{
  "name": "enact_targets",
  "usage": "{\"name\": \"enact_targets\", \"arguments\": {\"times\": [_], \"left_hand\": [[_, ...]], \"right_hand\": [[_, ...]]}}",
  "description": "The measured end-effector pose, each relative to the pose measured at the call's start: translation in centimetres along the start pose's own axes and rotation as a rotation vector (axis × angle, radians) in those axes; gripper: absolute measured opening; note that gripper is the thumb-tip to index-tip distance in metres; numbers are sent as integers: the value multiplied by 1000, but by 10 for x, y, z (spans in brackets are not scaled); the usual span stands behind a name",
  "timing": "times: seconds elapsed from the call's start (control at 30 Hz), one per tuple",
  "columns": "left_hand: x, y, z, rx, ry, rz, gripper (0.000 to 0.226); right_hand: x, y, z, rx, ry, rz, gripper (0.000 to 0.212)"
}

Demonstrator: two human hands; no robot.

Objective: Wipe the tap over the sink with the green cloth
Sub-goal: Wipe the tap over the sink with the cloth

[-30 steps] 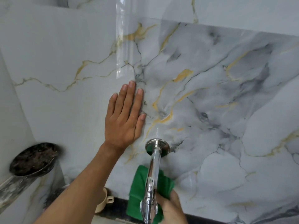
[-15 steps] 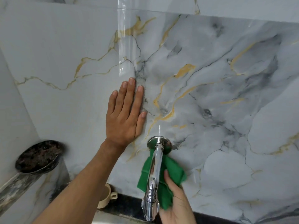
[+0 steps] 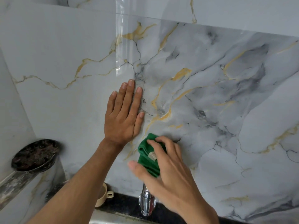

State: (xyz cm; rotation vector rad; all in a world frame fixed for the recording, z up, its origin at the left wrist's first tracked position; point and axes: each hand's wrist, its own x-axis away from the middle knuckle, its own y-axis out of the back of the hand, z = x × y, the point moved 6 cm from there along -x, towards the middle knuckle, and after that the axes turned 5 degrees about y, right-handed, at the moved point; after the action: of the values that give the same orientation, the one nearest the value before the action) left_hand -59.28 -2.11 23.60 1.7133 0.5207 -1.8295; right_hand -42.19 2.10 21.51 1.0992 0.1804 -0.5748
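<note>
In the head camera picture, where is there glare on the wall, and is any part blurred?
Head view: a bright vertical streak of glare runs down the glossy marble-patterned wall tile; the right hand, holding the folded green cloth, is blurred at the thumb; the left hand flat on the wall is sharp; the shiny chrome tap shows small reflections; tile joints bend, suggesting wide-angle distortion.

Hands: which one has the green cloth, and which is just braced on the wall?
The right hand presses the green cloth over the tap. The left hand lies flat and empty on the marble wall.
</note>
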Motion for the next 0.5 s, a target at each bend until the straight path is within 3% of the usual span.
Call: {"name": "enact_targets", "arguments": {"times": [0.07, 0.23, 0.5], "left_hand": [[0, 0, 0, -1, 4, -1, 63], [-1, 2, 1, 2, 16, -5, 64], [-2, 5, -2, 12, 13, 2, 64]], "right_hand": [[-13, 0, 3, 67, -43, -16, 66], [-18, -20, 16, 201, -87, -86, 28], [55, -50, 35, 283, 108, -254, 37]]}}
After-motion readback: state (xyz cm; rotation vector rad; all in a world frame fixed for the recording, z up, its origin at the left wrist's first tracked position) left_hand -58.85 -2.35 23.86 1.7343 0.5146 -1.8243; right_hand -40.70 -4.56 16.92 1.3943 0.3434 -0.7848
